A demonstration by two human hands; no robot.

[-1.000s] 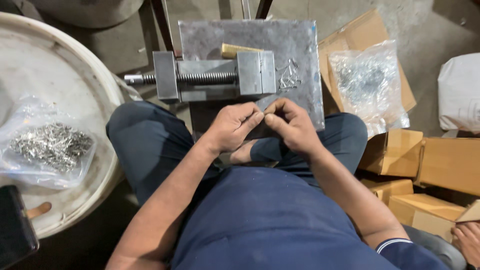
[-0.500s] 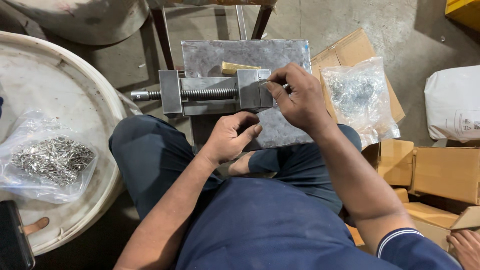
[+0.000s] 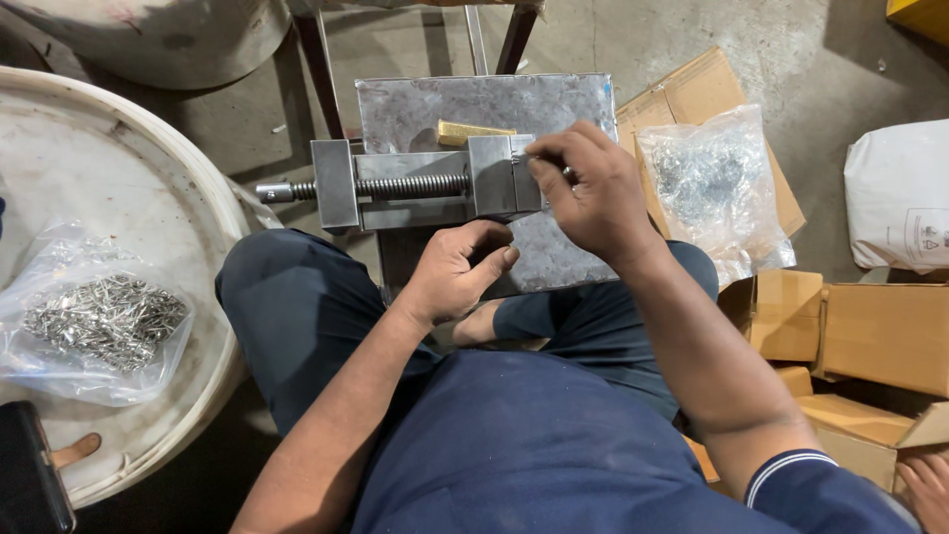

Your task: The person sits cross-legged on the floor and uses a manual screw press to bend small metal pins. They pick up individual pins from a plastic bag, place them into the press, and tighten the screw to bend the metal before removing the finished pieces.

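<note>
A grey metal vise [image 3: 415,183] with a threaded screw lies on a steel plate [image 3: 474,109] in front of my knees. My right hand [image 3: 588,193] is at the vise jaws, fingertips pinched on a small metal piece that I can barely make out. My left hand [image 3: 455,272] rests just below the vise against its front edge, fingers curled, with nothing visible in it. A brass-coloured block [image 3: 474,132] lies on the plate behind the vise.
A round white tub lid [image 3: 109,208] on the left carries a clear bag of small metal parts [image 3: 99,321]. A second clear bag of parts [image 3: 712,183] lies on cardboard boxes [image 3: 870,331] to the right. A white sack [image 3: 900,198] sits far right.
My right hand has gone from my lap up to the vise jaws. My left hand has separated from it and settled below the vise.
</note>
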